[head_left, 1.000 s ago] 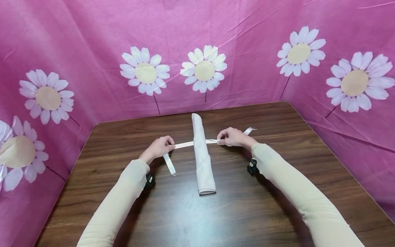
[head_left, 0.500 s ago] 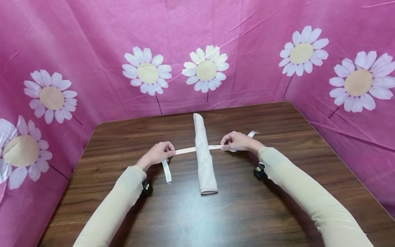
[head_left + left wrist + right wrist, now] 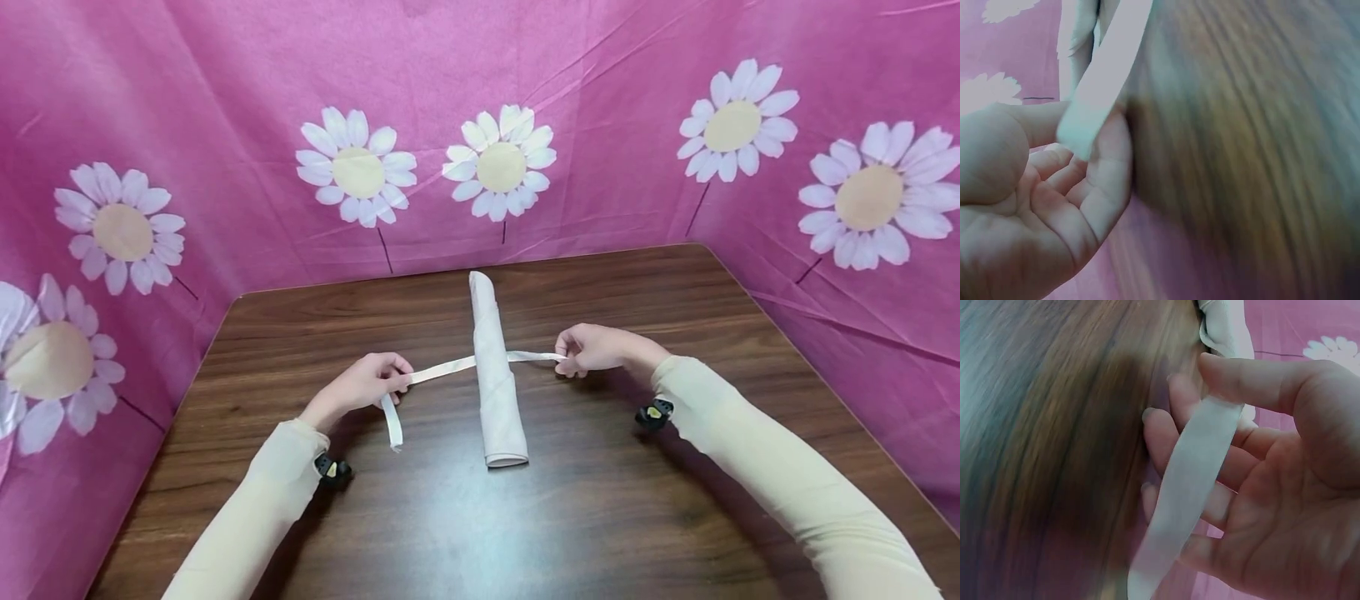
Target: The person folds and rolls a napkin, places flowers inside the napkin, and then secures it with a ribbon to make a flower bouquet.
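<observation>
A rolled pale cloth [image 3: 497, 375] lies lengthwise on the table, its near end showing the rolled layers. A white ribbon [image 3: 442, 370] runs crosswise under its middle and comes out on both sides. My left hand [image 3: 367, 382] pinches the ribbon left of the roll, and a loose tail hangs from the fingers. Right of the roll, my right hand [image 3: 600, 346] pinches the other length between thumb and fingers. The right wrist view has the ribbon [image 3: 1185, 494] trailing down across the palm. In the left wrist view, the ribbon [image 3: 1110, 69] crosses the thumb and index finger.
The dark wood-grain table [image 3: 600, 517] extends around the roll to its far edge. Behind and beside it hangs a pink cloth backdrop [image 3: 600, 183] with white daisies. Small black wrist cameras sit under both sleeves.
Both hands have drawn apart and slightly nearer, sliding outward along the ribbon. More ribbon shows right of the roll, and the tail behind the right hand has left the head view. The roll stays put.
</observation>
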A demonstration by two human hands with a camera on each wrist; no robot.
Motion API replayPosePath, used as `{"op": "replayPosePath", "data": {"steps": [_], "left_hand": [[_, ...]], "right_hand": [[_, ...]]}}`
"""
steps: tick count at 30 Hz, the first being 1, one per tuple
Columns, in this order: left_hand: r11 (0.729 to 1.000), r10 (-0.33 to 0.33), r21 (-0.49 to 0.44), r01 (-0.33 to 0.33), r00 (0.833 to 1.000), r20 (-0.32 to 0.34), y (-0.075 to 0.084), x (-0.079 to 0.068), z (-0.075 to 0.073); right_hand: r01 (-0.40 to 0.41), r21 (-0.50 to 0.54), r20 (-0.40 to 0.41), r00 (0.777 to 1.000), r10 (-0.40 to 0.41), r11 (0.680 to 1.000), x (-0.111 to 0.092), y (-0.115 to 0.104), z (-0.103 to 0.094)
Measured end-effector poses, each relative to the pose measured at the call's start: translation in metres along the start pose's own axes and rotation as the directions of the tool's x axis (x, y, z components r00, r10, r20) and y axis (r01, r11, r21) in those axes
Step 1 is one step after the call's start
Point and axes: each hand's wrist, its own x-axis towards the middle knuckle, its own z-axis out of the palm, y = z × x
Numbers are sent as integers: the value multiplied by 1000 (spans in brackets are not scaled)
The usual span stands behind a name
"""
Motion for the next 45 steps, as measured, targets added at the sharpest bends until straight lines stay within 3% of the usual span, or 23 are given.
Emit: {"op": "replayPosePath", "data": {"steps": [3, 6, 13, 19, 22, 27, 35, 39, 45], "left_hand": [[999, -15, -29, 15, 1000, 16, -3, -10, -8], [998, -39, -45, 39, 999, 13, -7, -20, -17], [984, -132, -126, 128, 991, -24, -19, -38, -34], [970, -179, -181, 164, 981, -69, -26, -44, -42], [963, -198, -203, 177, 976, -88, -27, -44, -44], [948, -218, -259, 183, 969, -113, -33, -46, -48], [923, -220, -347, 166, 968, -120, -41, -48, -55], [926, -209, -343, 160, 971, -113, -43, -49, -54], [934, -207, -321, 159, 971, -121, -43, -50, -51]], "right_hand": [[-11, -56, -44, 999, 9, 998, -8, 7, -3], [-5, -168, -140, 990, -19, 986, -20, 16, -8], [-19, -308, -328, 941, -87, 951, -41, 42, -24], [-37, -378, -405, 905, -130, 925, -48, 63, -28], [-12, -398, -389, 908, -157, 917, -50, 66, -28], [35, -358, -308, 939, -154, 933, -54, 63, -30], [-109, -323, -264, 964, 21, 940, -63, 70, -40], [-126, -254, -229, 971, 67, 959, -65, 74, -44], [-72, -77, -150, 987, 60, 994, -70, 77, -48]]}}
